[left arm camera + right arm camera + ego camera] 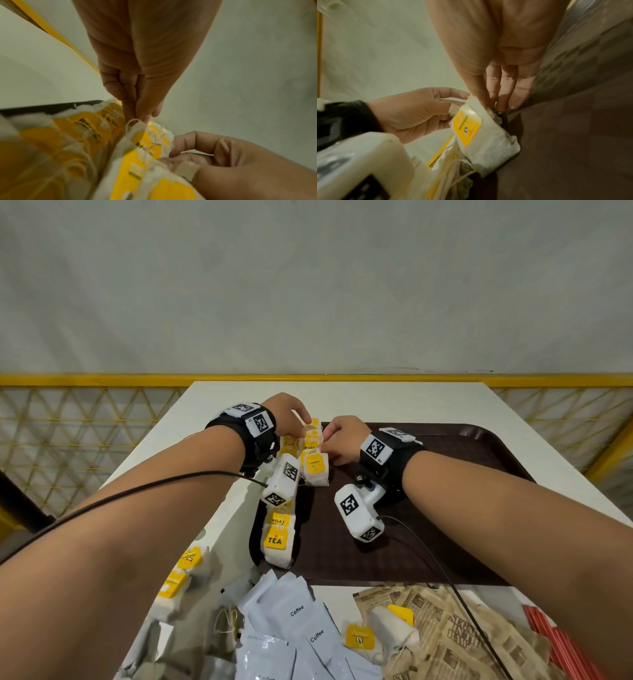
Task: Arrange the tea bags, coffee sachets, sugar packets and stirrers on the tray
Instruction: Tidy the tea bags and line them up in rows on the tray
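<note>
Spanning most of the white table, the dark brown tray carries a column of tea bags along its left edge, apparently so the rest stays free for the other supplies. Those wait near the table's front edge: white coffee sachets, brown sugar packets, red stirrers at the right, and more loose tea bags. Both hands meet at the far end of the row. The left hand pinches the top edge of an upright tea bag between fingertips and thumb, likely to seat it squarely. The right hand presses straight fingers against the end tea bag, seemingly bracing the stack so it doesn't topple.
</note>
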`<state>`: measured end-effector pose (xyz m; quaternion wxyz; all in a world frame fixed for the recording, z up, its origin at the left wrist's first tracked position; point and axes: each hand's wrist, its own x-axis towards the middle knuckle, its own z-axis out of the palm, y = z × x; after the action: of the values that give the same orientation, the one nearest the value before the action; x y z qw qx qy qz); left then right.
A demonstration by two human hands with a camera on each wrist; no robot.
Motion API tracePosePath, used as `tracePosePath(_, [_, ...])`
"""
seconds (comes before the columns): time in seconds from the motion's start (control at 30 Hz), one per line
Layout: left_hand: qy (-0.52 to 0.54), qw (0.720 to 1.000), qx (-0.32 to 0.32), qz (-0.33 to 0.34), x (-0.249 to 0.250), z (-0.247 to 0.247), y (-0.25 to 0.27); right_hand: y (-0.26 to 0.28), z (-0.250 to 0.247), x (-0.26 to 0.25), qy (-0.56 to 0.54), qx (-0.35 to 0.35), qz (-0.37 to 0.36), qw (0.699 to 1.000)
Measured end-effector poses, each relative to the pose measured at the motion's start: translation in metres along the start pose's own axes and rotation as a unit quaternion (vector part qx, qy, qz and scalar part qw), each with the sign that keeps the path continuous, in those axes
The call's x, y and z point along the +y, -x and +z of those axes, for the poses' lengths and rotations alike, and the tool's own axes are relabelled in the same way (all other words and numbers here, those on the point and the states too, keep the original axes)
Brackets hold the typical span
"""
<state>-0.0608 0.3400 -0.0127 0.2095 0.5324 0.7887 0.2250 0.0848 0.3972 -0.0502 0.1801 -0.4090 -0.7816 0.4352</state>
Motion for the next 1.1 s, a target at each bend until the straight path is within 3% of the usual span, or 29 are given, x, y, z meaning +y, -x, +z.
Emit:
tracePosePath(0.27, [-0.05,0.998,0.028,-0.001,0.001,0.006,-0.006,-0.002,0.005,-0.002,-0.01,0.009,0.003,1.0])
tracePosePath(0.4, [-0.07,0.994,0.081,0.004,0.0,-0.001,-0.005,-0.001,0.003,0.001,-0.065,0.024,0.025,0.997])
tracePosePath(0.53, [-0.073,0.997,0.012,-0.002,-0.003,-0.007,0.002,0.0,-0.001,0.004,-0.078,0.01,0.024,0.997])
tracePosePath(0.67, [-0.122,0.992,-0.009,-0.003,-0.001,0.003,0.007,0.0,0.002,0.007,-0.028,0.02,-0.007,0.999])
tracePosePath(1.1, [-0.137,0.989,-0.002,-0.047,0.0,0.016,0.009,0.006,-0.004,0.005,-0.031,-0.018,0.02,0.999])
